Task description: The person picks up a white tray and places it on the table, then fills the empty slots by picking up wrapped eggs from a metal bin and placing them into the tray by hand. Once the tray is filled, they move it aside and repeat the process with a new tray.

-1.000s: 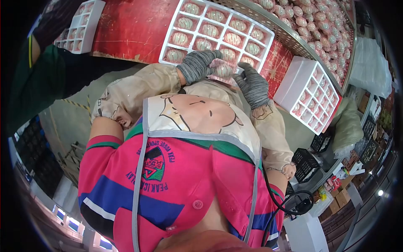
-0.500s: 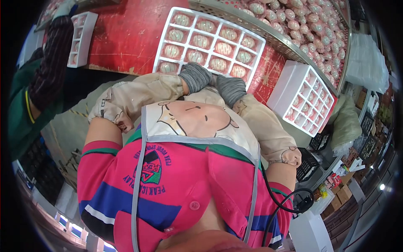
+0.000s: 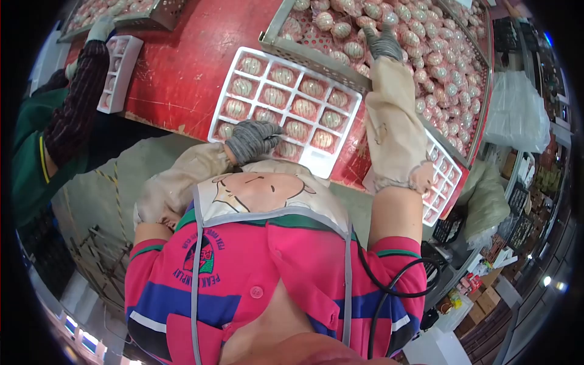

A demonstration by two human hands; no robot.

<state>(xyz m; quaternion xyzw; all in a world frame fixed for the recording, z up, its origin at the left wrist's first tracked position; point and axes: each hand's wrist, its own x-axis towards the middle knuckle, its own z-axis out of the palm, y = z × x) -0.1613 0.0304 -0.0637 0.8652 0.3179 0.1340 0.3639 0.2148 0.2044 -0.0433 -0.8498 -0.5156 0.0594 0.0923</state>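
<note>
My left hand (image 3: 252, 141), in a grey knit glove, lies over the near left part of a white foam tray (image 3: 222, 100), fingers stretched across its cells. What is under the palm is hidden. Wrapped egg-shaped items (image 3: 303, 108), pale with red marks, fill most cells; the near right corner shows bare white. My right hand (image 3: 383, 45), also gloved, reaches into a perforated metal bin (image 3: 316, 61) heaped with the same wrapped items (image 3: 426, 58). Its fingers are apart and touch items there.
Another divided white tray (image 3: 439, 176) stands at the right, partly behind my right sleeve. A co-worker's arm (image 3: 85, 85) is at the left, by another white tray (image 3: 121, 73) and a metal bin (image 3: 146, 15). The red table (image 3: 176, 61) is scratched.
My right hand has left the near edge of the tray and moved up and right into the bin. My left hand has shifted left, onto the cells. The view has shifted too.
</note>
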